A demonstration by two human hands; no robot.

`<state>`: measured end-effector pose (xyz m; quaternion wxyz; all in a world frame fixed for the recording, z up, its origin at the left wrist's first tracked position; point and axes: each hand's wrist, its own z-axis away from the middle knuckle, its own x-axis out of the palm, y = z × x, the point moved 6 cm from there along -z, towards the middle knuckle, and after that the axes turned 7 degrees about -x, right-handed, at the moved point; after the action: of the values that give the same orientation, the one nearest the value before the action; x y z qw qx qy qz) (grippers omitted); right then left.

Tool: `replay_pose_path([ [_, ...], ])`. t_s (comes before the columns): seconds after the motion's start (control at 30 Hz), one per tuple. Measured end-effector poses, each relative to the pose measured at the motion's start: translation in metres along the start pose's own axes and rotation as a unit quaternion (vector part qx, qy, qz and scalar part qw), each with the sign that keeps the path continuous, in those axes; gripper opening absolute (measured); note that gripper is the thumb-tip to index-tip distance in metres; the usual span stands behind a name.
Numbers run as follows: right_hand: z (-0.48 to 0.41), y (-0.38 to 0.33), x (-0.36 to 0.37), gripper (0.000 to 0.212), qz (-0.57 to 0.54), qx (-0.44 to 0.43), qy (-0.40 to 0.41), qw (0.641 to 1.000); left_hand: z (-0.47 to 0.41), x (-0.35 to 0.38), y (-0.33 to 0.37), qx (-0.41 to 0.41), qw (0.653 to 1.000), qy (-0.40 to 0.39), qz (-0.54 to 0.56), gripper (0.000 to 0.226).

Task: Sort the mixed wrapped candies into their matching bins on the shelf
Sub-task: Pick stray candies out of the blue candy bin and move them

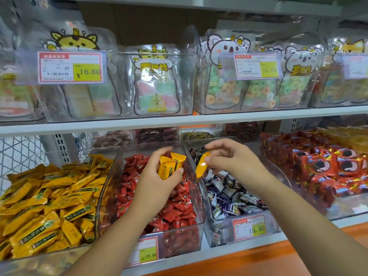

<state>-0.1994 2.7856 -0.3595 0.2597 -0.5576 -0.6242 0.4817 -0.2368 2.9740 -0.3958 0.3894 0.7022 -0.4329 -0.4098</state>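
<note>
Left hand: the left hand is gripping a small bunch of yellow candies, thumb and fingers curling round them, above the red bin at the middle of the lower shelf.
Right hand: the right hand is pinching a single yellow candy by its upper end, letting it dangle over the bin of dark and white sweets.
Hands together or apart: they are hovering near each other, not touching.
Where these belong: judging by the wrappers, in the yellow bin at the left end of the shelf.
How they are likely handling: very light, with slick, crinkly wrappers around a small firm piece; hardly fragile.
Best hold: I would be taking each across its fat middle, since a crimped end is looking prone to slipping.
Risk: a loose bunch may be shedding one into the red bin below.
</note>
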Motion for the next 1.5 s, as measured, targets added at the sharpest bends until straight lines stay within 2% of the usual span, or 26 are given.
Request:
replay_pose_path([
  [0.07, 0.002, 0.002, 0.016, 0.019, 0.009, 0.016, -0.028, 0.999, -0.002, 0.003, 0.003, -0.012, 1.0, -0.011, 0.027, 0.047],
  [0.23, 0.003, 0.016, 0.032, 0.015, -0.026, 0.03, 0.01, 0.999, -0.002, 0.005, 0.002, -0.006, 0.999, -0.038, -0.007, 0.07],
  [0.4, -0.002, 0.014, 0.023, 0.015, -0.076, 0.051, -0.026, 0.995, -0.007, -0.002, -0.011, -0.035, 0.999, -0.029, 0.015, 0.064],
  [0.47, -0.007, 0.015, -0.002, 0.017, -0.01, 0.049, -0.007, 0.999, -0.009, -0.003, -0.016, -0.046, 0.998, -0.024, 0.02, 0.061],
  [0.5, -0.008, 0.018, -0.013, 0.018, 0.064, 0.055, -0.015, 0.996, -0.009, -0.003, -0.018, -0.049, 0.998, -0.021, 0.021, 0.06],
  [0.53, -0.007, 0.024, -0.021, 0.018, 0.161, 0.067, -0.049, 0.983, -0.009, -0.003, -0.019, -0.05, 0.998, -0.019, 0.019, 0.059],
  [0.6, -0.003, 0.044, -0.023, 0.013, 0.318, 0.103, -0.159, 0.929, -0.008, -0.002, -0.021, -0.051, 0.998, -0.022, 0.008, 0.058],
  [0.67, 0.003, 0.066, -0.012, 0.015, 0.359, 0.126, -0.231, 0.895, -0.008, -0.001, -0.023, -0.051, 0.998, -0.025, 0.002, 0.057],
  [0.73, 0.002, 0.082, -0.001, 0.039, 0.389, 0.13, -0.261, 0.874, -0.008, -0.001, -0.023, -0.05, 0.999, -0.021, -0.002, 0.056],
  [0.83, -0.002, 0.096, 0.007, 0.062, 0.43, 0.145, -0.273, 0.848, -0.009, -0.002, -0.024, -0.052, 0.999, -0.014, -0.004, 0.056],
  [0.93, -0.003, 0.099, 0.012, 0.069, 0.455, 0.111, -0.28, 0.838, -0.008, -0.002, -0.023, -0.053, 0.998, -0.015, -0.01, 0.055],
  [1.03, -0.002, 0.101, 0.014, 0.057, 0.447, 0.104, -0.257, 0.85, -0.005, -0.003, -0.021, -0.051, 0.998, -0.017, -0.019, 0.055],
  [1.13, -0.005, 0.094, 0.009, 0.027, 0.39, 0.093, -0.21, 0.892, -0.004, -0.004, -0.02, -0.055, 0.998, -0.016, -0.018, 0.055],
  [1.17, -0.006, 0.093, 0.005, 0.023, 0.363, 0.092, -0.2, 0.905, -0.004, -0.004, -0.02, -0.057, 0.998, -0.015, -0.019, 0.055],
  [1.33, -0.008, 0.087, -0.021, 0.025, 0.22, 0.093, -0.143, 0.96, -0.005, -0.005, -0.02, -0.066, 0.997, -0.004, -0.031, 0.054],
  [1.4, -0.009, 0.082, -0.03, 0.025, 0.215, 0.08, -0.126, 0.965, -0.006, -0.005, -0.02, -0.07, 0.997, -0.002, -0.031, 0.054],
  [1.5, -0.007, 0.072, -0.041, 0.025, 0.274, 0.07, -0.128, 0.95, -0.007, -0.004, -0.02, -0.069, 0.997, 0.002, -0.03, 0.054],
])
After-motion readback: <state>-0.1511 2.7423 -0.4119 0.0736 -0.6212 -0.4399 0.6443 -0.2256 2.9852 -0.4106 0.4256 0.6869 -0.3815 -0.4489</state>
